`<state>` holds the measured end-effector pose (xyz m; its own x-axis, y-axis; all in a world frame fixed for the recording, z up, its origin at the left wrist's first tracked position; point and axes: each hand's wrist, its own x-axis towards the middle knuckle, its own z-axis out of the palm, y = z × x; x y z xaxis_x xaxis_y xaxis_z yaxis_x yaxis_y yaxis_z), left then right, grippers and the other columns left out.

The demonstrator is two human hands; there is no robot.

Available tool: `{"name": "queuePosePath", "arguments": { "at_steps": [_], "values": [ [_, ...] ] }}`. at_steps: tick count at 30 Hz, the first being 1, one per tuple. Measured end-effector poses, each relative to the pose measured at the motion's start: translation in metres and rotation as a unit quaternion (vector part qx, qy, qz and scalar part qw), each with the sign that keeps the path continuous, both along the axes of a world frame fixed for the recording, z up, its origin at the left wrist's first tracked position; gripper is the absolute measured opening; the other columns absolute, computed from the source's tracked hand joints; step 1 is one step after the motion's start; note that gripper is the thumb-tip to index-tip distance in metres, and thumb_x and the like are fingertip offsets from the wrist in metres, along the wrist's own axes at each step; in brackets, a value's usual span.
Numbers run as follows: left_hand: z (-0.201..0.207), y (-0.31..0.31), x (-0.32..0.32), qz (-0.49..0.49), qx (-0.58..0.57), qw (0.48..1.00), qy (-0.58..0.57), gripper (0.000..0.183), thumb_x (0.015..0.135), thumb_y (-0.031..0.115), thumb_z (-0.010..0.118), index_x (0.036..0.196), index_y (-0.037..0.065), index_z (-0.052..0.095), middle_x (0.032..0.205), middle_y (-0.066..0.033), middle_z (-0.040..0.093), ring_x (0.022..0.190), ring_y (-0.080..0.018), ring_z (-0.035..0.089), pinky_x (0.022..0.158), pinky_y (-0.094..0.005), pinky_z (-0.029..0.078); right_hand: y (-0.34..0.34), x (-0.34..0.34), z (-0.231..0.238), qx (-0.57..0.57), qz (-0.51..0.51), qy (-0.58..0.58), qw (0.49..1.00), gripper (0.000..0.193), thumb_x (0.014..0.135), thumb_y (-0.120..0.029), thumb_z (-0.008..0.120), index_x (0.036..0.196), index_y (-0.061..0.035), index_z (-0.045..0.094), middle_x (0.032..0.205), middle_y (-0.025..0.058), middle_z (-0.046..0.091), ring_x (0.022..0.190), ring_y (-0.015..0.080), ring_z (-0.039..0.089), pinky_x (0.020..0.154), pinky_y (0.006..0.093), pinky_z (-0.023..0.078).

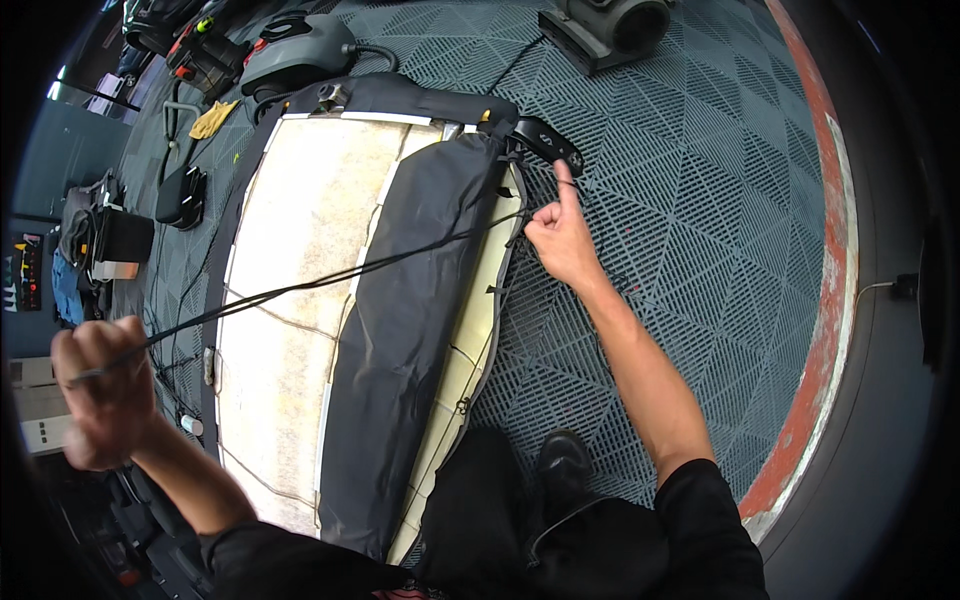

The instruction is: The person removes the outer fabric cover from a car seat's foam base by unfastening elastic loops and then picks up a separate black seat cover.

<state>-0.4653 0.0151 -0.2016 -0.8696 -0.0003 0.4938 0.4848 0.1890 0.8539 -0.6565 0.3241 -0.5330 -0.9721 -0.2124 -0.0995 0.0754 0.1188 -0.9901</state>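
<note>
The left hand (100, 390) is clenching around a thin black cord (330, 280), which is stretching taut across the padded panel (330, 300) lying on the grid floor (680, 200). The right hand (562, 240) is pinching the cord's other end at the panel's right edge, forefinger pointing up beside a black handle (545, 142). A blower (605, 30), a vacuum (300, 45) and bags (105, 240) are crowding the floor's far and left sides.

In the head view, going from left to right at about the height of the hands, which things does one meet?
Left hand gripping a thin black cord → pale foam panel → black cover → right hand → grey grid floor → red painted strip.
</note>
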Motion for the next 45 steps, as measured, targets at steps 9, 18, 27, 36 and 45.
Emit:
{"name": "queuePosePath", "arguments": {
  "at_steps": [9, 18, 27, 36, 45],
  "values": [
    [-0.063, 0.01, 0.147, 0.197, -0.511, 0.697, -0.464, 0.036, 0.073, 0.028, 0.077, 0.066, -0.001, 0.056, 0.061, -0.0131, 0.057, 0.056, -0.0288, 0.057, 0.054, -0.0381, 0.044, 0.07, 0.013, 0.073, -0.535, 0.092, -0.115, 0.832, 0.082, 0.083, -0.012, 0.058, 0.154, -0.007, 0.019, 0.126, 0.0185, 0.056, 0.101, 0.0241, 0.061, 0.082, 0.0375, 0.054],
    [-0.132, -0.031, 0.38, 0.343, -0.534, 0.484, -0.603, 0.035, 0.083, 0.035, 0.067, 0.086, 0.0, 0.067, 0.076, -0.0212, 0.068, 0.076, -0.0389, 0.068, 0.072, -0.0472, 0.054, 0.12, 0.106, 0.005, 0.32, 0.571, -0.017, 0.756, 0.026, 0.091, -0.021, 0.058, 0.104, -0.0041, 0.072, 0.093, 0.0124, 0.073, 0.087, 0.0228, 0.07, 0.082, 0.0352, 0.055],
    [-0.166, -0.06, 0.558, 0.288, -0.402, 0.398, -0.773, 0.058, 0.066, 0.024, 0.086, 0.115, 0.0, 0.065, 0.101, -0.0212, 0.071, 0.094, -0.032, 0.07, 0.083, -0.0412, 0.056, -0.009, 0.022, 0.015, -0.066, 0.085, -0.002, 0.994, 0.035, 0.09, -0.014, 0.064, 0.119, 0.0047, 0.061, 0.093, 0.0105, 0.069, 0.073, 0.0139, 0.066, 0.066, 0.027, 0.053],
    [-0.146, -0.093, 0.553, 0.343, -0.219, 0.492, -0.769, 0.069, 0.064, 0.009, 0.086, 0.126, -0.003, 0.059, 0.109, -0.0185, 0.069, 0.094, -0.0246, 0.068, 0.077, -0.0369, 0.056, -0.035, 0.016, -0.023, -0.034, 0.065, -0.124, 0.989, 0.045, 0.085, -0.003, 0.069, 0.126, 0.0076, 0.056, 0.096, 0.0151, 0.071, 0.068, 0.0172, 0.068, 0.058, 0.0286, 0.054],
    [-0.14, -0.035, 0.237, 0.311, -0.382, 0.771, -0.404, 0.034, 0.087, 0.014, 0.065, 0.116, -0.004, 0.063, 0.11, -0.0173, 0.068, 0.106, -0.0273, 0.065, 0.095, -0.0363, 0.048, -0.025, 0.013, 0.0, -0.109, 0.088, -0.134, 0.981, 0.027, 0.092, -0.024, 0.07, 0.105, -0.0013, 0.067, 0.093, 0.0028, 0.068, 0.072, 0.0106, 0.062, 0.058, 0.0246, 0.049]
  ]
}}
